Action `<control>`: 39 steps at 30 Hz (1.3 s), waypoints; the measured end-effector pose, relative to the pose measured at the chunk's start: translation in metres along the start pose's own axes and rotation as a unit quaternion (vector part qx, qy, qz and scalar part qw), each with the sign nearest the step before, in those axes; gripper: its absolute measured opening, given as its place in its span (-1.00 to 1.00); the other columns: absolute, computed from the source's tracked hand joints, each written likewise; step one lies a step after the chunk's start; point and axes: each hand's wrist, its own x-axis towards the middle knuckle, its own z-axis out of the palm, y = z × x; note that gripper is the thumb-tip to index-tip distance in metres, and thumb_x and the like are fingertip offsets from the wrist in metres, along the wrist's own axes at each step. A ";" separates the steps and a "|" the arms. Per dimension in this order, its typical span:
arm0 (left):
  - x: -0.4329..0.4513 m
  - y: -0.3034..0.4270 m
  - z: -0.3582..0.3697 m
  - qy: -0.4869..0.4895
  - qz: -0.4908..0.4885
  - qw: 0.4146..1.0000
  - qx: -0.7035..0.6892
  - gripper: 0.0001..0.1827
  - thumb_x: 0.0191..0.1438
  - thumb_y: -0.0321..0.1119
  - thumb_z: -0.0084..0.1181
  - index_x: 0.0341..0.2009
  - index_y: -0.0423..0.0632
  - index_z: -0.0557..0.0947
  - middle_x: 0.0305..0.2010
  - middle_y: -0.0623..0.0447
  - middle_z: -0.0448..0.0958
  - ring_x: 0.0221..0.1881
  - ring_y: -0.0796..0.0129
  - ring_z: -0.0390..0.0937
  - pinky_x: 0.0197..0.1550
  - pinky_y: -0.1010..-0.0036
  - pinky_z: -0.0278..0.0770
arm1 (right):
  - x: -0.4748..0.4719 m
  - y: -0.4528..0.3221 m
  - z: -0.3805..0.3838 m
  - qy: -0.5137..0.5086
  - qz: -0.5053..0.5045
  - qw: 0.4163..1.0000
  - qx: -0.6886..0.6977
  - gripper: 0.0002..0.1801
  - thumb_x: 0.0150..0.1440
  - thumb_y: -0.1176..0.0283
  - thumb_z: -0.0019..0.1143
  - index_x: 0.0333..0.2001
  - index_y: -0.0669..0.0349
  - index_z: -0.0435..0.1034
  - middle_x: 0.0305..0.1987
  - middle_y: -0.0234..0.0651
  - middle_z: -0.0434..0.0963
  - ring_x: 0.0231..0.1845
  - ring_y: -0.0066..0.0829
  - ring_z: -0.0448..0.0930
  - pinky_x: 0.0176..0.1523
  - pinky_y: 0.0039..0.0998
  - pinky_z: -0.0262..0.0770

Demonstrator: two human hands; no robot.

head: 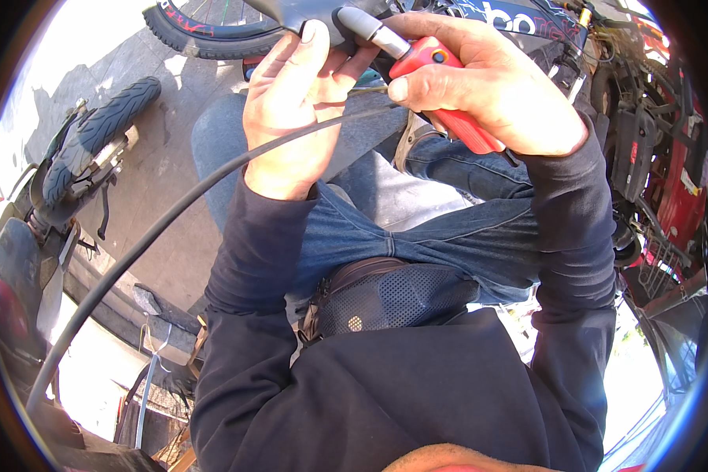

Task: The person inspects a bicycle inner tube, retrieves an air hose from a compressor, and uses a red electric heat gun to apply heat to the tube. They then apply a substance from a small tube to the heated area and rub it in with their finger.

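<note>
My right hand (478, 76) grips a red handheld rotary tool (425, 56), which looks like a die grinder. Its metal collar ends in a rounded grey tip (357, 22), pointing up and left. Close beside that tip, my left hand (295, 100) pinches a grey-black rubber piece (318, 8), apparently an inner tube, with the thumb on top. Whether the tip touches the rubber cannot be told. A dark hose or cable (200, 183) curves from the lower left across my left wrist towards the tool; its far end is hidden behind my right hand.
A bicycle wheel (212, 47) and a dark blue bicycle frame (513, 20) bearing writing lie ahead. On the left stands a motorcycle with its tyre (100, 124) showing. Red and black vehicle parts (678, 200) crowd the right. A mesh waist bag (389, 295) rests at my lap.
</note>
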 end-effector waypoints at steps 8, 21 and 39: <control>-0.004 0.005 0.003 0.006 -0.020 0.999 -0.028 -0.54 0.47 -0.15 -0.10 0.21 -0.29 0.49 0.25 -0.25 0.50 0.34 -0.05 0.42 0.42 0.04 0.34 | 0.003 -0.007 0.011 0.022 -0.028 0.991 -0.133 -0.62 0.21 0.50 0.19 0.09 0.40 0.41 -0.47 -0.55 0.42 -0.47 -0.74 0.36 -0.40 -0.58 0.31; -0.013 0.016 -0.001 -0.010 -0.094 0.982 -0.163 -0.48 0.47 -0.12 -0.14 0.28 -0.31 0.42 0.36 -0.27 0.40 0.41 -0.07 0.30 0.50 0.04 0.18 | -0.002 -0.009 0.020 0.026 -0.070 0.972 -0.221 -0.67 0.17 0.44 0.23 -0.05 0.42 0.43 -0.54 -0.35 0.50 -0.55 -0.57 0.49 -0.41 -0.46 0.45; -0.006 0.016 0.016 0.004 -0.083 0.972 -0.221 -0.46 0.48 -0.14 -0.17 0.35 -0.27 0.36 0.44 -0.28 0.32 0.50 -0.16 0.16 0.59 -0.01 0.03 | 0.002 0.022 0.022 0.132 -0.147 0.954 -0.225 -0.80 0.19 0.49 0.22 -0.19 0.38 0.40 -0.50 -0.41 0.46 -0.47 -0.67 0.45 -0.39 -0.52 0.42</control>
